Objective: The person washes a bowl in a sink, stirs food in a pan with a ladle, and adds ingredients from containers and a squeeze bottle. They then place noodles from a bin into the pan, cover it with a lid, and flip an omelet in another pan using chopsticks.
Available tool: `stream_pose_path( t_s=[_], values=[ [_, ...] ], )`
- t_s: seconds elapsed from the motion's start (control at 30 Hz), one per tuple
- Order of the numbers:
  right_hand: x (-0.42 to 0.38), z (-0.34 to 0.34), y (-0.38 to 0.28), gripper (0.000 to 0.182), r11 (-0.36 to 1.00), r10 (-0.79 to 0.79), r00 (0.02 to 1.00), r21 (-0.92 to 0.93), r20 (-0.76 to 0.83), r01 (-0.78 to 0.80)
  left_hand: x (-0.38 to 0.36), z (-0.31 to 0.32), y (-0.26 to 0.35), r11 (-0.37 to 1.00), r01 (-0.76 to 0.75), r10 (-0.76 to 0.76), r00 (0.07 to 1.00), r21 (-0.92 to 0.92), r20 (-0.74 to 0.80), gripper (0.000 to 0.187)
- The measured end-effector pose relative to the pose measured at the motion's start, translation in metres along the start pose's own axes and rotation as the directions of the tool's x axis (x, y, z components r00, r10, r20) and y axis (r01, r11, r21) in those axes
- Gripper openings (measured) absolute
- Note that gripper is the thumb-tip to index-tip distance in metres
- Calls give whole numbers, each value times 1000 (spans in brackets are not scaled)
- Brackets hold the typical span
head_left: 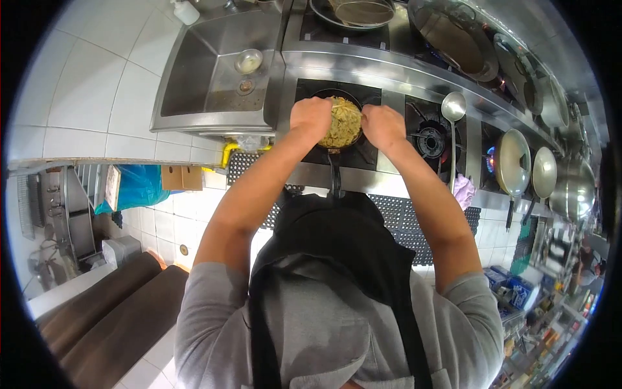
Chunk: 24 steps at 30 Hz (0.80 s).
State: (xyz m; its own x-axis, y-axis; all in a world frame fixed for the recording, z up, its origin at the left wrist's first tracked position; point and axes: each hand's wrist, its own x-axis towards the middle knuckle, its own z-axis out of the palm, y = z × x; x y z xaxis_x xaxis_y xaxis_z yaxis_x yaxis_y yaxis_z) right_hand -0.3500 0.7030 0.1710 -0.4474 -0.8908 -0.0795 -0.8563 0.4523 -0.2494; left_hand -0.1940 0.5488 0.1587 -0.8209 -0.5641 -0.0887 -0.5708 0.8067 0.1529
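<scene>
A dark frying pan [334,155] sits on the stove in front of me, its black handle pointing toward my body. Yellowish-brown food [343,126], shredded or noodle-like in look, fills it. My left hand [311,118] is closed at the pan's left edge, over the side of the food. At the right edge, my right hand [383,126] is closed too, its fingertips close to the food. Thin pale strips show at the top of the food between the hands. What the fingers of either hand grip is too small and hidden to make out.
A steel sink [214,84] with a small bowl [249,61] lies to the left. On the right are a bare burner [429,139], a long ladle [453,110], a purple cloth [463,191] and a pan [512,162] beside a blue flame. Large pans [453,42] stand along the back.
</scene>
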Motion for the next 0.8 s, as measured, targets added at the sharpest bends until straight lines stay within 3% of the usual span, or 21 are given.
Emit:
stream_pose_path(
  t_s=[0.1,0.2,0.3,0.5,0.7,0.8],
  values=[
    [4,28,13,19,997,-6,998,-73,60,10,18,31,-22,999,24,-26,997,26,78,21],
    [-6,14,23,19,999,-3,999,-46,47,5,8,2,-30,999,38,-41,992,33,120,25],
    [-16,-11,19,20,1000,4,1000,11,19,-4,-1,-20,-15,999,48,-48,995,7,86,27],
    [1,22,22,21,997,-30,999,-71,42,33,19,31,1,1000,-15,16,997,-3,72,27],
    [-24,-21,29,20,999,7,999,41,33,-9,-8,-17,0,998,36,-31,996,-50,87,26],
    [-24,-18,19,19,1000,-15,996,-19,87,17,-20,-1,20,998,5,1,995,-62,97,25]
  ],
)
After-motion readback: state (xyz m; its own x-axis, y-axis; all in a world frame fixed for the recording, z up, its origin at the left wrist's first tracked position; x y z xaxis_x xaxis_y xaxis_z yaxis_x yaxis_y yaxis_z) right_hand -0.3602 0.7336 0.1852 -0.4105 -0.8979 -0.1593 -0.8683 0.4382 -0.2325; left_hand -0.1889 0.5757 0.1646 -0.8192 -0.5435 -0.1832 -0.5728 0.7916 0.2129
